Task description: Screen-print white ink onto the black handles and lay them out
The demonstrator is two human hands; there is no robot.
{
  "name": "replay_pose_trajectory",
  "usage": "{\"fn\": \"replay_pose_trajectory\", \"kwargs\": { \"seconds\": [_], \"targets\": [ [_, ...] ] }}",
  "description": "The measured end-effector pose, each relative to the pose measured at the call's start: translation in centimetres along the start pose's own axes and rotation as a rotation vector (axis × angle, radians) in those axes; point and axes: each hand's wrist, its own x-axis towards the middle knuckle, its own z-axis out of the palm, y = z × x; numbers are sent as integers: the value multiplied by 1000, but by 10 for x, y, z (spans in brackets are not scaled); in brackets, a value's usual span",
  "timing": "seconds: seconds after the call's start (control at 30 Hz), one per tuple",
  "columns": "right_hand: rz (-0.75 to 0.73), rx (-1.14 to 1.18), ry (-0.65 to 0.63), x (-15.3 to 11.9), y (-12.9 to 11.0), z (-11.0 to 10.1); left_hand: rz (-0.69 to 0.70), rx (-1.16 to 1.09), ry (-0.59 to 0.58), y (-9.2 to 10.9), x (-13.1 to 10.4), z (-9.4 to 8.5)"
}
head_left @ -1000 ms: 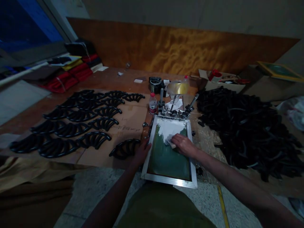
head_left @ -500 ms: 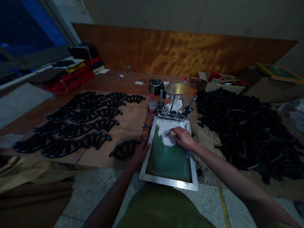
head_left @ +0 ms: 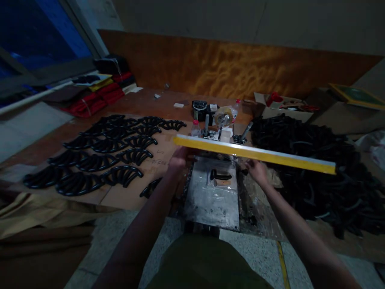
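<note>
The screen printing frame [head_left: 255,153] is raised and seen edge-on as a long yellow bar with a silvery top edge. My left hand [head_left: 178,159] is just under its left end; the fingertips are hidden there, so I cannot tell whether they grip it. Below the bar, my right hand [head_left: 258,171] has its fingers pinched together to the right of the metal base plate [head_left: 210,204]. What they hold, if anything, is too dark to make out. On the plate lies a black curved piece [head_left: 221,176], with a small tan block [head_left: 221,182] beside it.
Rows of black curved pieces [head_left: 105,145] lie on cardboard at left. A large heap of similar black pieces [head_left: 303,160] covers the right side. Behind the frame stand a red-capped bottle [head_left: 195,129], a dark tub [head_left: 199,110] and a clear tape roll [head_left: 224,117].
The frame has swung up from lying flat, uncovering the base plate and black piece. My right hand has left the white ink and moved right; my left hand has moved forward.
</note>
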Motion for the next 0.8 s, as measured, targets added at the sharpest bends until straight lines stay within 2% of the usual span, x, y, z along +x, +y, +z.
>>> {"fn": "replay_pose_trajectory", "kwargs": {
  "seconds": [0.1,0.17,0.2,0.33,0.37,0.4,0.43,0.5,0.57,0.63,0.7,0.8],
  "targets": [
    [-249,-43,-187,-31,-9,32,13,-5,71,-8,2,7],
    [-372,-109,-263,-43,-22,41,-54,42,119,-29,-13,7],
    [-400,-129,-272,-48,-30,41,-133,71,106,-42,-24,7],
    [-519,-80,-229,-70,-77,37,-569,99,-145,-98,-79,5],
    [-577,-64,-229,-78,-93,41,-633,88,-146,-108,-89,2],
    [-641,-50,-242,-86,-111,47,-652,80,-100,-116,-98,-4],
    [-708,-32,-266,-94,-129,56,-638,89,-22,-122,-104,-13],
    [-814,27,-344,-105,-164,81,-562,166,171,-130,-113,-44],
    [-844,80,-442,-107,-194,111,-535,288,356,-136,-121,-88],
    [-811,66,-541,-100,-217,142,-582,411,482,-145,-131,-135],
    [-738,-6,-618,-90,-233,170,-652,551,495,-155,-141,-174],
    [-636,-99,-717,-83,-248,201,-681,746,420,-170,-147,-207]
  ]
}}
